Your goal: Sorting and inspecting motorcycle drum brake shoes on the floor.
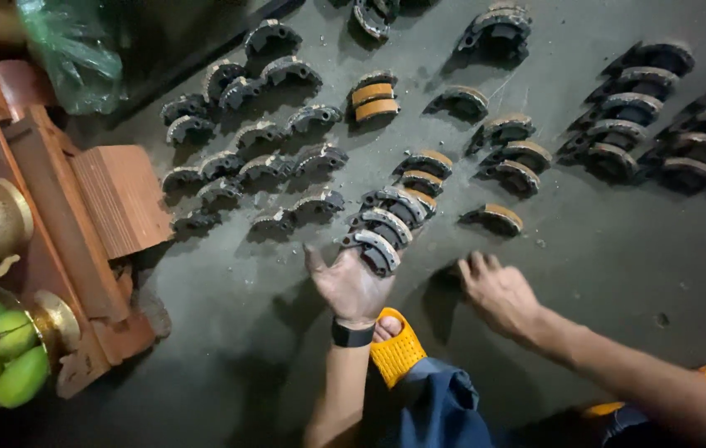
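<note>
Curved brake shoes are seen laid out in rows on a dark concrete floor. A short row of three shoes lies just beyond the left hand; this row is taken as the landmark.

The left hand is held spread, palm down, its fingertips touching or almost touching the nearest shoe of the row; nothing is gripped. A black wristband is worn on that wrist. The right hand is lowered to the floor right of the row, fingers loosely bent over a shadowed spot; whether a shoe is held under it cannot be told. One lone shoe lies right of the row, just beyond the right hand.

Left of the row, a grey cluster of shoes is spread out. Beyond the row, an orange-lined pair is set. Far right of it, dark stacks are lined up. Far left, a wooden stand and green fruit are seen. Near the row, below the left hand, an orange sandal is worn.

The sorting of shoes into rows is judged to be in hand. The next move would call for the nearest shoe to be pinched by its rim and lifted clear without the neighbours being knocked.
</note>
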